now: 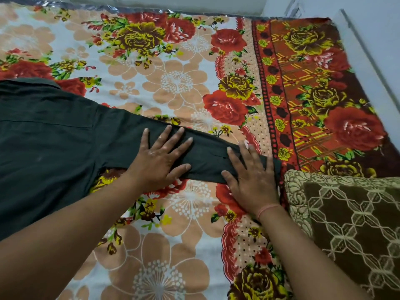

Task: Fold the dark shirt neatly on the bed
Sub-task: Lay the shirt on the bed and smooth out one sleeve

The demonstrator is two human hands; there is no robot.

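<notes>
Bare forearms reach in from bottom edge | left hand (pixel 159 158) flat, fingers spread, pressing mid-sleeve | right hand (pixel 251 177) flat, fingers spread, on cuff end | dark green cotton shirt (pixel 45 135) spread on floral bedsheet (pixel 177 68), body at left, sleeve stretched rightward | brown patterned cushion (pixel 350 219) just beside right hand

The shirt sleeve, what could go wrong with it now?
The sleeve lies stretched out under the flat left hand and right hand. Its cuff end sits close to the brown cushion, so it may snag or bunch there. Sliding palms could also push fresh wrinkles into the dark shirt.
</notes>
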